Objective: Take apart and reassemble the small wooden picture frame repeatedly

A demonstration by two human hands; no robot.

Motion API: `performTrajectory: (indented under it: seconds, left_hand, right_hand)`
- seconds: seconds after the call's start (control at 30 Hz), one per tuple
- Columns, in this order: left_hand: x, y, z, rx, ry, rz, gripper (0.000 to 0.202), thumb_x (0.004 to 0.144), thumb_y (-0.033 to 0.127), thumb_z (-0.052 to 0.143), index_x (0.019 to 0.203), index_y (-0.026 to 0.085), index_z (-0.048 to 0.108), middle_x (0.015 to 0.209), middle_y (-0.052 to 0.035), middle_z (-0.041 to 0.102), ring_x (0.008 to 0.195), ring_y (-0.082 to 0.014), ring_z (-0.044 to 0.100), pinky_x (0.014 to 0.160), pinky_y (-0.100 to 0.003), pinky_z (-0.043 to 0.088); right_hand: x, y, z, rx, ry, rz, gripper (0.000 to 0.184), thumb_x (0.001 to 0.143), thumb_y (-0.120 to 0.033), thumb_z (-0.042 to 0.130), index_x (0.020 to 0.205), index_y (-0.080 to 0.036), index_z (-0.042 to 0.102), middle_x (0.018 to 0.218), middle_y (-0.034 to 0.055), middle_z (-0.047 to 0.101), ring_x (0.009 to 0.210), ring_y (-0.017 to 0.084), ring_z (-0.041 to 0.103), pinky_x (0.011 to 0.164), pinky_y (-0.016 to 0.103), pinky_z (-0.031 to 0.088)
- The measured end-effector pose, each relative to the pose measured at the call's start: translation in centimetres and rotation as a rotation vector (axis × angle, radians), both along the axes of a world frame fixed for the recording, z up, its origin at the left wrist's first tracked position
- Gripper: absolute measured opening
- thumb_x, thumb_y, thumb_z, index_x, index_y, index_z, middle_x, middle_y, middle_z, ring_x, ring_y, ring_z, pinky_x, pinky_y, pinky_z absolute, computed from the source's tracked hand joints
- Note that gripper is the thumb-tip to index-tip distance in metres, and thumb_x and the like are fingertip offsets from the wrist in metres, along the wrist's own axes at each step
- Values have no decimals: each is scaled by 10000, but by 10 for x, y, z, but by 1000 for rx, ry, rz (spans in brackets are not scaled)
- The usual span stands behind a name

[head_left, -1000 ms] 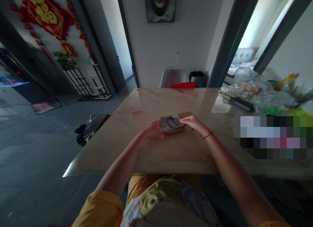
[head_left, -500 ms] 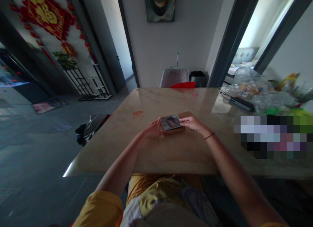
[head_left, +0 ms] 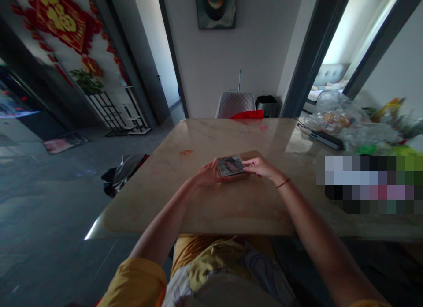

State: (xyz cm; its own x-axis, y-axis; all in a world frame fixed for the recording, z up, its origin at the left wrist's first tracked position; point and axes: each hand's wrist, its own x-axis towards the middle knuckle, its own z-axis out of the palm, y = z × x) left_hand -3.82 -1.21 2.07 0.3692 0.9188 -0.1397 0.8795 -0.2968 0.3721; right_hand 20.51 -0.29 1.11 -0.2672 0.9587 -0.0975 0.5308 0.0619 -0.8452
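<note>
Grip first: the left hand [head_left: 209, 174] rests against the left end of the brown box [head_left: 251, 155], thumb toward its near edge and fingers toward its far side; whether it squeezes or merely steadies, I cannot tell. At the right, the right hand [head_left: 259, 166] has a narrow grip, its fingertips gathered at the right edge of the grey picture panel [head_left: 230, 166]. Whether they pinch that edge or only touch it is too small to tell.

The panel lies flat on the box's left part, and the box sits on the tabletop [head_left: 218, 210], in the middle, between both hands.

To handle this well, I would let the left palm brace the box so that it cannot slide on the smooth stone-like surface, and work the panel's edge with fingertips alone. Light, even pressure should suit it; pushing hard at one corner could tilt or scratch the panel. Both wrists are best kept low and loose, with the right fingers clear of the picture face.
</note>
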Motion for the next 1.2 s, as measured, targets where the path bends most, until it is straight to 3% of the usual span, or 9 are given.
performTrajectory:
  seconds: [0.13,0.3,0.47,0.6,0.87,1.03,1.2]
  left_hand:
    - [-2,2,-2,26,-17,-36,1072,668,726,526,1478,156,114,1527,-175,197,1396,-328,195,1114,-440,183]
    - [-2,2,-2,35,-8,-48,947,657,727,549,1444,274,279,1544,-113,174,1403,-353,152,1108,-475,195]
    - [-3,5,-5,34,-25,-24,889,682,720,534,1430,291,314,1562,-80,101,1418,-344,46,1125,-475,149]
    - [-2,7,-6,48,-34,-5,758,777,693,428,1410,281,352,1559,-80,126,1418,-329,85,1127,-474,131]
    - [1,5,-6,50,-58,25,701,779,625,499,1389,301,379,1547,-87,174,1398,-359,168,1110,-497,189]
    - [3,3,-4,41,-61,29,706,788,609,500,1402,287,364,1553,-96,141,1397,-361,171,1116,-488,171]
    - [2,6,-9,46,-94,32,725,774,614,518,1401,285,363,1549,-97,155,1391,-373,183,1102,-492,208]
  right_hand:
    - [2,-1,1,1,-33,14,461,796,-273,631,1233,-130,591,464,-67,485,352,44,329,354,181,264]
    - [3,-1,0,72,-155,43,399,848,-270,548,1227,-155,601,515,-19,590,371,57,398,391,184,308]
    - [3,3,-8,299,-197,55,302,826,-214,538,1083,-164,689,819,70,727,612,115,607,580,215,449]
    - [6,10,-18,353,-165,24,283,791,-192,565,1040,-179,698,828,49,726,692,129,644,648,232,482]
    - [3,11,-20,423,-150,33,211,788,-134,550,918,-182,709,915,61,717,845,161,659,821,295,494]
    - [-6,2,-12,505,-343,24,309,819,-101,484,1029,-179,696,1070,95,686,999,195,632,909,315,462]
    - [-14,-5,-10,468,-393,29,361,851,-105,432,1122,-174,661,1140,108,663,1071,212,612,945,322,446]
